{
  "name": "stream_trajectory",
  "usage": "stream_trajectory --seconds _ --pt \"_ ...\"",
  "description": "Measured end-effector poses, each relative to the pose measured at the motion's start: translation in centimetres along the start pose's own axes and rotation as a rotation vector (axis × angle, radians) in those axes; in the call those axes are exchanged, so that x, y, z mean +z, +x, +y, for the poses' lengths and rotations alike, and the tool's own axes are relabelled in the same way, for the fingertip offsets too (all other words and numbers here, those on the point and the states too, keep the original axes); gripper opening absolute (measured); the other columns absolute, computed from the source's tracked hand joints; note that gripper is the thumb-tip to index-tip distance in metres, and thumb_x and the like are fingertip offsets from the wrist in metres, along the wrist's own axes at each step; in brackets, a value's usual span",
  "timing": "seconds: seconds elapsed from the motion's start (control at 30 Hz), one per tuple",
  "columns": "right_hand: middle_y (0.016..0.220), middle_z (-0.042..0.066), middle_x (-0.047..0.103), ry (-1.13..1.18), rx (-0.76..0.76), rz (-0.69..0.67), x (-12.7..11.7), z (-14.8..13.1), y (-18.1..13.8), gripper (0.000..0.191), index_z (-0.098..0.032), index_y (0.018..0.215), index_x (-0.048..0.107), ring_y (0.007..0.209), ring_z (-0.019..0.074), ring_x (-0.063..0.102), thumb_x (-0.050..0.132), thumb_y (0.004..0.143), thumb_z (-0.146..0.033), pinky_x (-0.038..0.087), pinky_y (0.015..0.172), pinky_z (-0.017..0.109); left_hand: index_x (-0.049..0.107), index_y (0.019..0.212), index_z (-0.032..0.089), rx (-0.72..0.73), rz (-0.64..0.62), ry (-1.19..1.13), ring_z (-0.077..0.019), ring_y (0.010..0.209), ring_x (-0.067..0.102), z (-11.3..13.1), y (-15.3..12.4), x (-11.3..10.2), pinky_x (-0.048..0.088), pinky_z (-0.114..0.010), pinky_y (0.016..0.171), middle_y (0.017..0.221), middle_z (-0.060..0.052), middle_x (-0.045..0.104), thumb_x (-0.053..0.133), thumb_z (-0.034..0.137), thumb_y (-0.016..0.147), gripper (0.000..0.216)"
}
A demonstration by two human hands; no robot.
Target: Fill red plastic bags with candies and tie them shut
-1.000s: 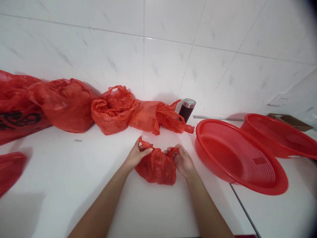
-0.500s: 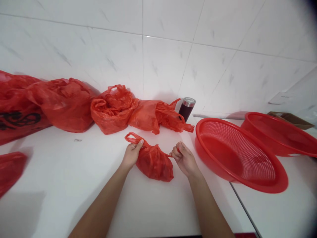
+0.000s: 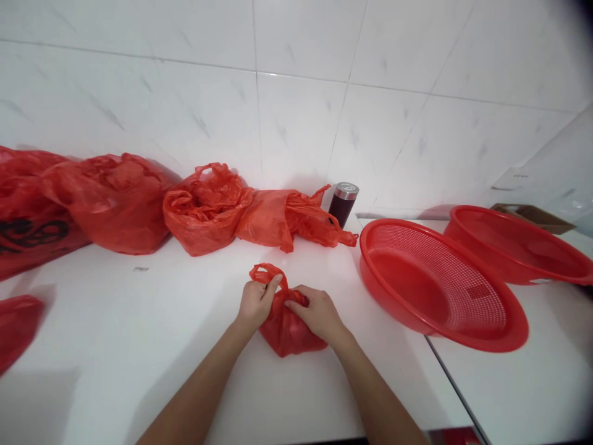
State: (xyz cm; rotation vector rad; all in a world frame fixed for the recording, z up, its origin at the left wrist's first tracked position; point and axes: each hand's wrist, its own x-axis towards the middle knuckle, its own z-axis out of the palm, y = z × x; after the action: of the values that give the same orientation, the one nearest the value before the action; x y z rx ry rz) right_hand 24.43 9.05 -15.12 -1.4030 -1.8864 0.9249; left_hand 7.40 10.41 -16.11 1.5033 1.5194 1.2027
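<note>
Both my forearms reach forward from the lower edge of the view and converge at mid-desk. My left hand (image 3: 256, 303) is closed, thumb and fingers pinching a loop handle at the top of the small red bag (image 3: 285, 330). My right hand (image 3: 315, 314) lies curled over the bag's upper right side, fingers pressed together on the gathered plastic beside the left hand's grip. The two hands are just beside each other, nearly touching.

The small red bag rests on the white desk (image 3: 139, 346), bunched into a rounded lump directly beneath and between my hands; its lower part shows below my fingers.

Behind it, against the tiled wall, lie crumpled red bags (image 3: 217, 207) and a dark canister (image 3: 343, 204). A red perforated basket (image 3: 440, 284) sits near to my right, a second red basin (image 3: 514, 244) behind it.
</note>
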Motion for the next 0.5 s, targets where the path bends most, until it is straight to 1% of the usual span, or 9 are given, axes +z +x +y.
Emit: stream_trajectory --seconds 0.07,0.13,0.2,0.23,0.27,0.3,0.37,0.43,0.5 --pt "0.065 -0.003 0.060 -0.102 0.028 0.009 0.2 -0.2 -0.1 0.016 -0.023 0.068 0.059 0.060 0.0136 0.050 0.056 0.082 -0.031 0.034 0.059 0.025 0.041 0.044 0.023 0.042 -0.015 -0.010 -0.0157 0.045 0.044 0.1 -0.3 0.1 0.033 -0.029 0.050 0.043 0.002 0.040 0.052 0.051 0.084 0.051" --pt "0.053 -0.003 0.051 -0.133 0.053 0.018 0.3 -0.2 -0.1 0.024 -0.020 0.056 0.048 0.052 0.0121 0.042 0.055 0.078 -0.027 0.028 0.054 0.025 0.055 0.051 0.022 0.077 -0.035 -0.038 -0.0184 0.057 0.054 0.3 -0.5 0.2 0.042 -0.031 0.061 0.054 -0.001 0.054 0.055 0.047 0.084 0.040" --pt "0.048 -0.003 0.045 -0.141 0.062 0.003 0.3 -0.2 -0.1 0.028 -0.019 0.051 0.042 0.048 0.0108 0.037 0.054 0.076 -0.022 0.025 0.053 0.026 0.067 0.067 0.022 0.092 -0.064 -0.083 -0.0213 0.075 0.061 0.7 -0.6 0.3 0.046 -0.033 0.077 0.073 -0.003 0.066 0.057 0.043 0.083 0.028" --pt "0.047 -0.003 0.043 -0.135 0.062 -0.012 0.3 -0.2 -0.2 0.029 -0.019 0.050 0.040 0.047 0.0103 0.036 0.054 0.076 -0.021 0.024 0.052 0.026 0.070 0.075 0.021 0.084 -0.088 -0.112 -0.0222 0.082 0.062 1.0 -0.7 0.4 0.047 -0.034 0.082 0.079 -0.004 0.068 0.057 0.043 0.083 0.026" --pt "0.047 -0.003 0.042 -0.124 0.061 -0.028 0.2 -0.3 -0.2 0.030 -0.019 0.049 0.040 0.047 0.0100 0.036 0.053 0.076 -0.021 0.024 0.052 0.025 0.071 0.080 0.021 0.064 -0.118 -0.145 -0.0226 0.083 0.063 1.3 -0.7 0.4 0.047 -0.035 0.084 0.080 -0.004 0.069 0.055 0.044 0.085 0.028" --pt "0.047 -0.004 0.042 -0.109 0.059 -0.043 0.1 -0.3 -0.2 0.031 -0.019 0.049 0.041 0.047 0.0099 0.036 0.053 0.077 -0.022 0.025 0.051 0.025 0.070 0.082 0.019 0.035 -0.155 -0.183 -0.0225 0.081 0.064 1.6 -0.7 0.4 0.049 -0.035 0.082 0.077 -0.005 0.069 0.052 0.046 0.087 0.033" --pt "0.051 -0.004 0.045 -0.067 0.051 -0.071 -0.7 -0.3 -0.3 0.027 -0.019 0.055 0.050 0.050 0.0099 0.039 0.055 0.080 -0.027 0.028 0.051 0.024 0.068 0.080 0.017 -0.031 -0.236 -0.266 -0.0208 0.070 0.064 2.3 -0.5 0.3 0.051 -0.035 0.074 0.066 -0.004 0.065 0.044 0.052 0.090 0.044" --pt "0.059 -0.005 0.047 0.052 0.030 -0.095 -2.0 -0.5 -0.2 0.015 -0.021 0.076 0.064 0.055 0.0103 0.043 0.061 0.080 -0.035 0.034 0.053 0.023 0.062 0.080 0.017 -0.085 -0.288 -0.343 -0.0183 0.063 0.062 2.9 -0.2 -0.1 0.051 -0.033 0.069 0.058 -0.001 0.056 0.037 0.054 0.092 0.047" --pt "0.063 -0.005 0.046 0.258 -0.006 -0.085 -3.6 -1.0 0.0 0.026 -0.023 0.097 0.067 0.061 0.0115 0.048 0.059 0.084 -0.044 0.040 0.058 0.024 0.057 0.080 0.018 -0.119 -0.312 -0.389 -0.0153 0.057 0.056 3.6 0.1 -0.6 0.049 -0.031 0.066 0.052 0.005 0.041 0.037 0.054 0.091 0.043"
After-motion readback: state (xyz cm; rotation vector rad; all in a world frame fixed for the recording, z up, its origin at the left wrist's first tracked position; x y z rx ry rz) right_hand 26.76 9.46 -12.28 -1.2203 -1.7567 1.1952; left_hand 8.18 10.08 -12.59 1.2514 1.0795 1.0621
